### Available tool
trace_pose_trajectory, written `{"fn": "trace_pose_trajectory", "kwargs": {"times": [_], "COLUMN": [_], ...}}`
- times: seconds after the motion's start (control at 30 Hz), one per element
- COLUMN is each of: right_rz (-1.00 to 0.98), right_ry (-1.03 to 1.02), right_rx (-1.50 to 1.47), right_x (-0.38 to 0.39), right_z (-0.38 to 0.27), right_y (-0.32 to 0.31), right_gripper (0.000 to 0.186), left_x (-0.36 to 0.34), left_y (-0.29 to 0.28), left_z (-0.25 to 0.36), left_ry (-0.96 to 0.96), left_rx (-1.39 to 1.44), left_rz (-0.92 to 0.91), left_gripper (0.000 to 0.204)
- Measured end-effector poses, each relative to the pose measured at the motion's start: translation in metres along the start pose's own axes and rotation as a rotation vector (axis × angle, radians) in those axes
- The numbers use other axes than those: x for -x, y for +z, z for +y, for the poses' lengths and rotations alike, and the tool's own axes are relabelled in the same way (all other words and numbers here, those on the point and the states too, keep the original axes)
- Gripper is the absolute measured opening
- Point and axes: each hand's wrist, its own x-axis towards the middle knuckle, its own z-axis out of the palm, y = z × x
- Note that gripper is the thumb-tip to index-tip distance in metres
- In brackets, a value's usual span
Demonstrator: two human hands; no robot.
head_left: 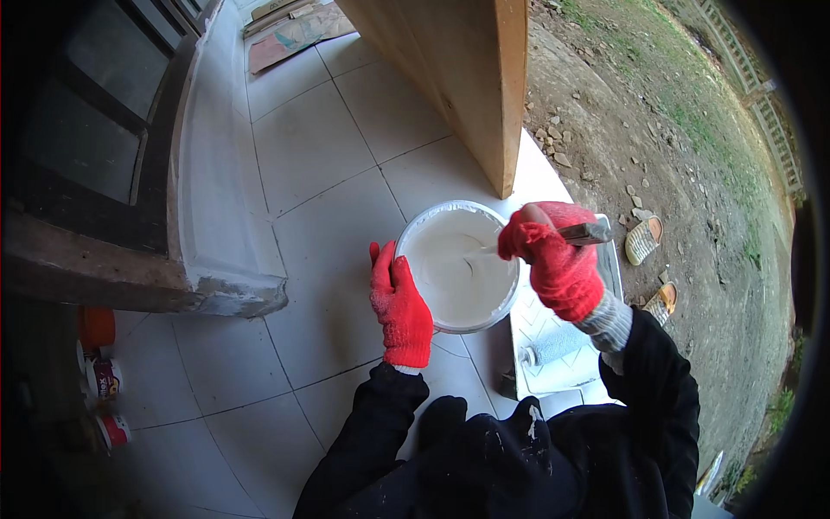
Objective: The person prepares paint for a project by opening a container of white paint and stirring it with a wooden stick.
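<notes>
A round white bucket (418,227) of creamy off-white paint (458,290) is in front of me. My left hand (401,311), in a red knit glove, grips the bucket's left side, with the thumb near the rim. Above the bucket's right edge, my right hand (553,259), also red-gloved, is closed round a hand tool with a worn dark handle (588,233). The handle's butt sticks out to the right of the fist. On the other side, the tool's pale, blurred end reaches into the paint, so its kind is hard to tell.
Right of the bucket lies a paint tray (566,378) with a roller (558,346). A wooden panel (471,78) stands ahead on the tiled floor (320,199). At left are a window ledge (225,290) and paint tubs (105,378). Sandals (644,240) lie on the dirt at right.
</notes>
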Motion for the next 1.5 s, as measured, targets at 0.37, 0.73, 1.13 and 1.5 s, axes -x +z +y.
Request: {"fn": "trace_pose_trajectory", "kwargs": {"times": [0.37, 0.73, 1.13, 1.5], "right_rz": [0.068, 0.107, -0.091, -0.023], "right_ry": [0.084, 0.182, 0.382, -0.069], "right_rx": [-0.064, -0.121, -0.24, -0.212], "right_x": [-0.014, -0.023, -0.024, -0.023], "right_z": [0.021, 0.012, -0.001, 0.041], "right_y": [-0.02, -0.029, -0.028, -0.004], "right_gripper": [0.052, 0.046, 0.022, 0.044], "left_x": [0.001, 0.001, -0.001, -0.004], "left_y": [0.007, 0.02, 0.024, 0.022], "left_z": [-0.002, -0.002, -0.014, -0.022], "left_ry": [-0.056, -0.027, 0.025, 0.005], "left_rx": [0.007, -0.023, -0.042, 0.025], "left_rz": [-0.038, -0.031, -0.037, -0.035], "left_gripper": [0.038, 0.038, 0.037, 0.037]}}
